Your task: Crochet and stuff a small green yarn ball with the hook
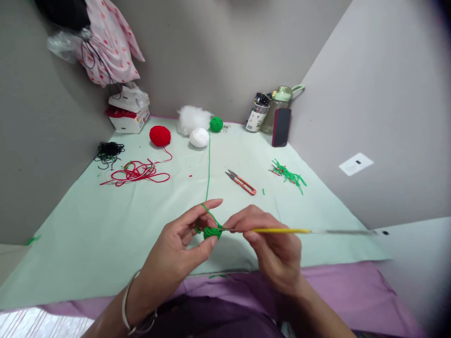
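Note:
A small green crochet piece [212, 233] is pinched between the thumb and fingers of my left hand [183, 241]. Green yarn [209, 169] runs over my raised left index finger and back across the table to a green yarn ball [216, 124]. In my right hand [273, 241] is a crochet hook [282, 230] with a yellow handle, held level. Its thin metal tip meets the edge of the green piece; whether it sits inside a stitch is hard to make out.
Orange thread snips [241, 182] lie beyond my hands, with green yarn scraps [288, 175] to their right. At left are tangled red yarn [137, 172], a red ball [159, 136] and black yarn [110, 152]. White stuffing [193, 119], a white ball [199, 138], a phone [281, 127] and a bottle [278, 108] stand behind.

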`<state>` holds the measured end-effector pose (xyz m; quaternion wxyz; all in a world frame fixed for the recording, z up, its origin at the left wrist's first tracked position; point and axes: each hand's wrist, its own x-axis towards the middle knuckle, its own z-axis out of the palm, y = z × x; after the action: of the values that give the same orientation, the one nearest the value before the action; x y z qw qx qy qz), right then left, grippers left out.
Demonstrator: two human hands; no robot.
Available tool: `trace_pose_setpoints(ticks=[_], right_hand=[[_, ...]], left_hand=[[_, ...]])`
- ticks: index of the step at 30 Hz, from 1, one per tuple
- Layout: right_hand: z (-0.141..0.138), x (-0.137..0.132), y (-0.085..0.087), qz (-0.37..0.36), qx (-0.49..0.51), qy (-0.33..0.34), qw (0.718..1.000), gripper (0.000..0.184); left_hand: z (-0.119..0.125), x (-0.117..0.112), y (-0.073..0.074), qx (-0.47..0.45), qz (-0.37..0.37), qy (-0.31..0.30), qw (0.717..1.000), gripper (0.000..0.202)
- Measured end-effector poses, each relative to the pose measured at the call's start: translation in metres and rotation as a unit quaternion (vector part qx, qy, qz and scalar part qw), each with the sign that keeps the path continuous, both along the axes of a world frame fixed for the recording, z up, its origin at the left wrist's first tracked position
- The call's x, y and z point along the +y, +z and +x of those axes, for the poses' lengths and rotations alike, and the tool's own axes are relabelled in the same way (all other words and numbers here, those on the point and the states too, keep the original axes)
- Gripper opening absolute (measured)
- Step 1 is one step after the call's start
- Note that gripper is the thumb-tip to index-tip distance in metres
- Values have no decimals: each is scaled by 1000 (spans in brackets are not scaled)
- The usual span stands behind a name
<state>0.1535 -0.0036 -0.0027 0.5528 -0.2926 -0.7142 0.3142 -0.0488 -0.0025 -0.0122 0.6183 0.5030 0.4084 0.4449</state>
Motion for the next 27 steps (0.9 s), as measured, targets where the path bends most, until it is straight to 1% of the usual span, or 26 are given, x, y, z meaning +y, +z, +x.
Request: trace_pose_setpoints(ticks=[2,4,6,8,10,12,15,17,19,21,24,26,27], right_hand=[[2,-1,3,71,-70,1,995,22],[4,-2,6,125,-148,-10,981,22],[4,-2,8,164,-220,-33,961,20],[3,-2,8,190,-259,-49,946,18],[1,-1,5,198,-256,-65,944,19],[-1,-1,0,187,-226,-80,953,21],[-4,-1,-7,142,-179,-65,971,26],[-5,-1,-11,120,-152,-54,979,29],[-7,0,-14,117,-119,-61,984,31],[-9,1,-17,115,-75,-61,989,30],[-12,4,-18,98,-8,-56,994,29],[-12,4,-19,90,2,-63,994,28],[-12,4,-19,93,-10,-72,993,28]], left_hand=[[0,-1,-1,20,24,22,999,51],[1,-2,0,35,38,38,998,47],[3,-2,2,40,34,48,997,43],[5,-2,4,38,32,65,997,40],[8,-2,6,43,54,88,994,35],[10,-3,6,68,105,117,985,33],[12,-4,4,134,205,152,958,39],[12,-5,3,161,236,161,945,41],[13,-5,2,151,209,159,953,36],[14,-4,2,108,146,156,971,33],[14,-2,2,42,68,146,986,43],[14,-1,2,23,39,137,989,48],[14,-1,2,20,30,136,990,49]])
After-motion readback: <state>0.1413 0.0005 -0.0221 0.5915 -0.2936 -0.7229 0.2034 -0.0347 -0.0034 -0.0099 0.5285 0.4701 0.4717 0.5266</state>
